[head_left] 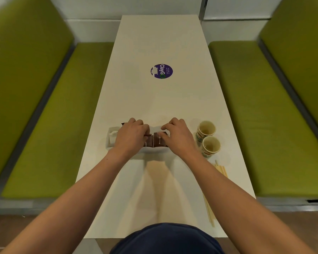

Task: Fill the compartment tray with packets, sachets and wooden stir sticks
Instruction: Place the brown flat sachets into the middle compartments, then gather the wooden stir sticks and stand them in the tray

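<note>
a long white counter (160, 43) runs between two green cushioned benches (50, 125) on grey frames, ending at a white wall (128, 6). a round purple sticker (161, 71) sits mid-counter; brown wooden floor (283, 228) shows below.

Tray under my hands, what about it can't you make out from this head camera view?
Compartments of the tray: head view, the left hand and the right hand cover most of it, so their number and contents are hidden.
Count of the brown packets: head view, the hands gripping them hide it; print too small.
The white item at the tray's left end: head view, too blurred to identify.
</note>
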Tool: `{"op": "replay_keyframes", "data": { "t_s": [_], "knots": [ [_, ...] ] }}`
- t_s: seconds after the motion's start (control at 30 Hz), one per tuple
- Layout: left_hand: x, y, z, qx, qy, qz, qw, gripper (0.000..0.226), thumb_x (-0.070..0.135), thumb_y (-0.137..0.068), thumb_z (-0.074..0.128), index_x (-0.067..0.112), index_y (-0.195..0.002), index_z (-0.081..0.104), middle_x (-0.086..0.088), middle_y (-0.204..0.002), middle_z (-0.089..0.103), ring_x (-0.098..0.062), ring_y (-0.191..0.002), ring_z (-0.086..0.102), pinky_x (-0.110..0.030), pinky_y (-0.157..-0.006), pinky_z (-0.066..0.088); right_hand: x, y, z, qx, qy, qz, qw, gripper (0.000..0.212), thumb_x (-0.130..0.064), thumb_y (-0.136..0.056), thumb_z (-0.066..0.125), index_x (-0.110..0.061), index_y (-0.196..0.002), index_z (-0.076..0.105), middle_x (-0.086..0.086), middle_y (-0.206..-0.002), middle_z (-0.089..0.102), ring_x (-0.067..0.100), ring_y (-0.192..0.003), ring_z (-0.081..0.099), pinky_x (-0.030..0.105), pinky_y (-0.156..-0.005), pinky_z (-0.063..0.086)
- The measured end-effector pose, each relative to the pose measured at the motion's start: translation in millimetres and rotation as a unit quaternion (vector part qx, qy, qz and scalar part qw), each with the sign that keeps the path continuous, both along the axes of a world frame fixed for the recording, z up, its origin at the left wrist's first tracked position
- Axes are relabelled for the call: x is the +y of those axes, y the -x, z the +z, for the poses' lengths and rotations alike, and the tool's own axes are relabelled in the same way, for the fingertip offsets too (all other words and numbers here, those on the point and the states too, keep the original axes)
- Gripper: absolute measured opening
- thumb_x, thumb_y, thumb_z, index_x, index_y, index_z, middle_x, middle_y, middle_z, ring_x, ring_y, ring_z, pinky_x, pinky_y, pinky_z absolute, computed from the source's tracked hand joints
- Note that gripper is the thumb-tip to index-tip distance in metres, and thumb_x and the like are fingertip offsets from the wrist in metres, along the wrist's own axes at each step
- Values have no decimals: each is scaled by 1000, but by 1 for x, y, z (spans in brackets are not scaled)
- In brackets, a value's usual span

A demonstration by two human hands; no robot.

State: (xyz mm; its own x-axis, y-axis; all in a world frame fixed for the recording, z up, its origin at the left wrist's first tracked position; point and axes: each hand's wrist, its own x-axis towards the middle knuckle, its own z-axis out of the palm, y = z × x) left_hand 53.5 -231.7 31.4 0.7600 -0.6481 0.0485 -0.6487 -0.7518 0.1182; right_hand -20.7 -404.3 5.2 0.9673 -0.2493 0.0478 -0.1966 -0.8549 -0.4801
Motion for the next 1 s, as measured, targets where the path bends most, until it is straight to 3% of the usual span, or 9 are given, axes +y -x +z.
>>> {"op": "replay_keyframes", "data": {
  "t_s": [0.13,0.27,0.33,0.43,0.57,0.63,0.73,0.87,1.0],
  "knots": [
    [3,8,-1,2,55,13,998,15,21,-90,69,19,-105,72,-2,-100,66,-28,-96,52,-37,-73,43,-1,22,12,-73,-88,-44,993,30,-41,-100,60,-21,-117,74,-5,-111,60,17,-113,49,30,-88,45],
    [0,31,3,-4,122,30,992,15,20,-89,68,20,-103,71,0,-97,63,-27,-96,52,-36,-69,44,-1,68,30,-149,-160,-74,973,18,-35,-98,66,-23,-108,76,-12,-97,60,6,-95,57,21,-81,46],
    [-3,49,5,24,153,32,987,13,20,-91,66,20,-102,70,2,-95,60,-25,-96,51,-40,-74,48,0,97,41,-157,-184,-92,966,15,-32,-98,68,-24,-107,76,-14,-96,62,2,-89,59,11,-73,42],
    [-10,81,3,95,182,48,978,15,24,-91,65,23,-106,68,6,-96,58,-18,-96,52,-38,-77,50,-6,144,46,-158,-202,-129,958,13,-29,-97,69,-25,-107,76,-16,-97,65,4,-87,61,12,-70,46],
    [-25,130,-12,244,175,78,951,18,30,-90,67,32,-109,66,15,-93,60,-4,-78,59,-34,-76,53,-35,197,16,-63,-166,-205,963,21,-33,-97,68,-28,-117,73,-13,-110,60,8,-98,59,28,-85,53],
    [-35,150,-23,320,154,102,929,23,34,-89,68,28,-112,67,14,-91,66,-5,-77,63,-34,-80,55,-49,214,1,39,-139,-240,960,35,-38,-97,65,-28,-131,65,-6,-125,54,17,-117,52,39,-98,50],
    [-53,175,-33,423,139,138,885,34,36,-89,69,22,-119,65,8,-88,71,-13,-72,71,-36,-74,62,-61,225,-12,127,-127,-237,955,50,-39,-100,61,-22,-146,53,5,-140,47,26,-131,44,44,-108,42],
    [-81,197,-34,494,164,202,830,43,32,-87,74,19,-125,59,-1,-81,73,-21,-64,74,-40,-61,64,-69,221,-20,172,-99,-202,959,55,-44,-102,55,-20,-150,45,6,-141,45,25,-127,50,39,-104,46],
    [-103,207,-38,499,217,224,808,57,26,-81,81,20,-133,58,0,-96,68,-20,-71,74,-41,-60,64,-69,218,-27,186,-91,-157,966,47,-42,-103,51,-20,-144,50,1,-127,46,19,-103,60,32,-90,51]
  ]
}}
